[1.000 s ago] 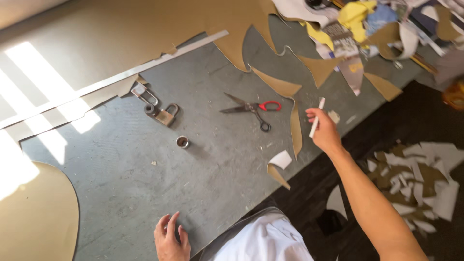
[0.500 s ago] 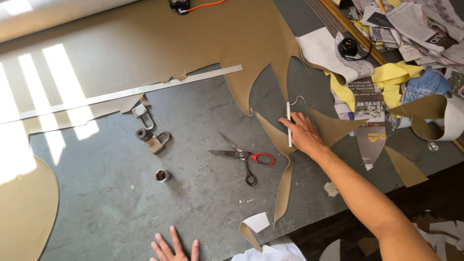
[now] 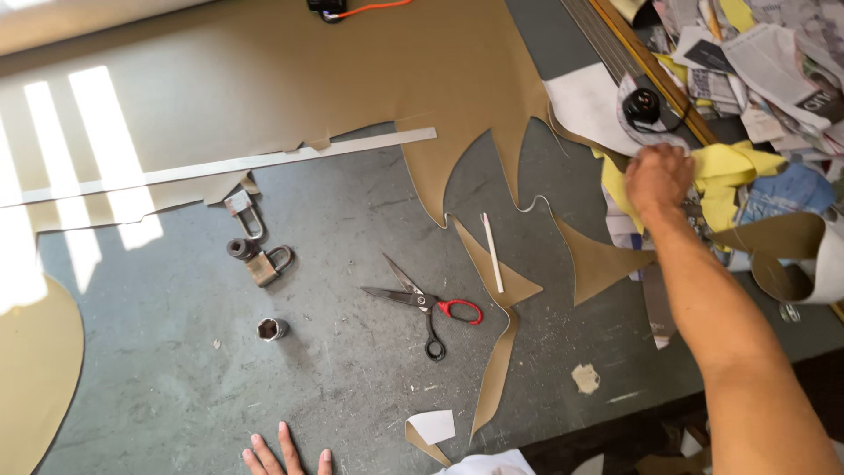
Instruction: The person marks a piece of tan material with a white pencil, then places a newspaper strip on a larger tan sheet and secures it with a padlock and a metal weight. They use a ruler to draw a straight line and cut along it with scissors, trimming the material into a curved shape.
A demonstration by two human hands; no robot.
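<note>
Scraps crowd the far right edge of the grey desk (image 3: 352, 352), and the right hand (image 3: 658, 179) is stretched out over them, its grip closed on a crumpled yellow sheet (image 3: 734, 171) that lies on the heap of papers, just below a small black round object (image 3: 642, 105). The left hand (image 3: 286, 455) lies flat at the near edge, fingers spread and holding nothing, probably bracing the reach. A thin white marking stick (image 3: 492, 252) rests across a point of the tan sheet (image 3: 352, 79), close beside the cut edge. The red-handled scissors (image 3: 426, 308) lie blades apart on bare desk nearby. Two padlocks (image 3: 257, 251) and a metal socket (image 3: 272, 330) sit near a long white straightedge (image 3: 220, 165), likely serving as weights.
</note>
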